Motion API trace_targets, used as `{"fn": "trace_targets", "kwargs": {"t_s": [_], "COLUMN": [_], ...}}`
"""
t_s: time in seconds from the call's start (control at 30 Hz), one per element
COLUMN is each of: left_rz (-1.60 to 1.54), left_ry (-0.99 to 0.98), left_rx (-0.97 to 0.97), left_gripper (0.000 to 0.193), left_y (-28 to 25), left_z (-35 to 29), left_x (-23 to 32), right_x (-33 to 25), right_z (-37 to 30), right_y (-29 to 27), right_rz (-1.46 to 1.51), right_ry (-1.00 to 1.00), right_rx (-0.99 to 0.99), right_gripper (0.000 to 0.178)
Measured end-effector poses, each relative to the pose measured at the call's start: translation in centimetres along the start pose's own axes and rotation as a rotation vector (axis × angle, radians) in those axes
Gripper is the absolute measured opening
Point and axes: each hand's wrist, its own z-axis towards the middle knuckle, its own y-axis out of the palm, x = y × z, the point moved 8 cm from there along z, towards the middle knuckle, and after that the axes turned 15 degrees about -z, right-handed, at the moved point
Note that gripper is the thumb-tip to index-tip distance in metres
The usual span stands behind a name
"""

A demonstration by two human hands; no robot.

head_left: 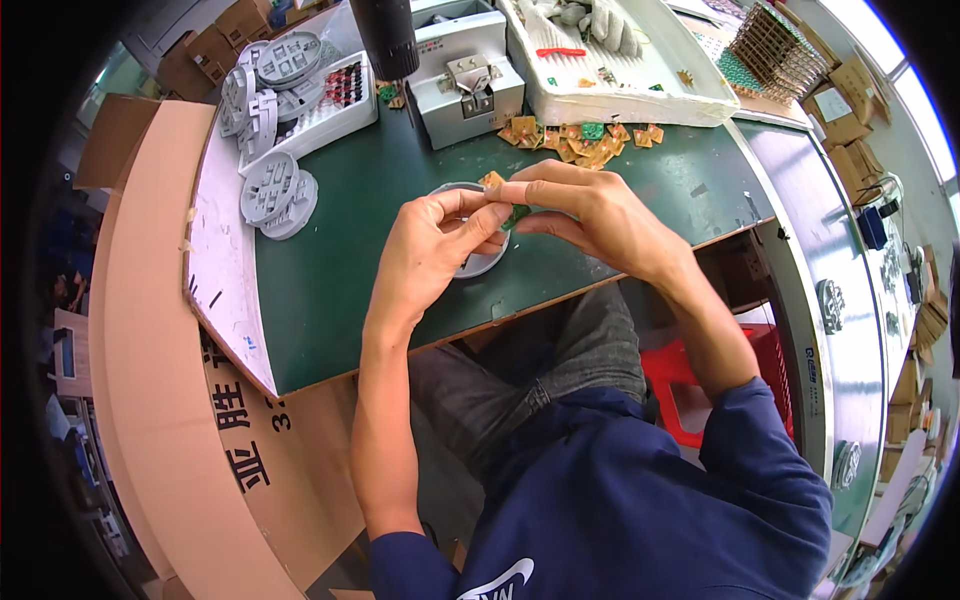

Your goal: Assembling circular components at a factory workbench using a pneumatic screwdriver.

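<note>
Over the near part of the green bench my two hands meet, fingertips pinched together. A small green circuit board (516, 216) shows between my right hand (605, 215) and my left hand (425, 245), and both are closed on it. The fingers cover much of the board. Just beyond the fingertips a small tan board piece (491, 180) peeks out; whether it is held I cannot tell. Beneath the hands sits a round grey plastic housing (484, 264), mostly hidden by my left hand.
Loose tan boards (585, 145) lie in front of a white foam tray (640, 100) holding gloves. A grey metal machine (465, 95) stands beside a black cylindrical tool (385, 40). Stacked grey housings (278, 195) are at left. A red stool (690, 385) is under the bench.
</note>
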Motion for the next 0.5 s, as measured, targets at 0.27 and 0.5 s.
{"fn": "trace_targets", "kwargs": {"t_s": [0.27, 0.5], "left_rz": [-0.167, 0.306], "left_ry": [0.096, 0.544], "left_rx": [0.005, 0.076], "left_gripper": [0.033, 0.017], "left_y": [-0.3, 1.5], "left_z": [-1.8, -3.6], "left_x": [0.2, 4.0], "right_x": [0.1, 2.3], "right_z": [-0.5, -2.4], "right_y": [0.5, 3.2], "right_rz": [0.039, 0.661], "right_ry": [0.159, 0.412], "right_rx": [-0.052, -0.007], "right_gripper": [0.035, 0.031]}}
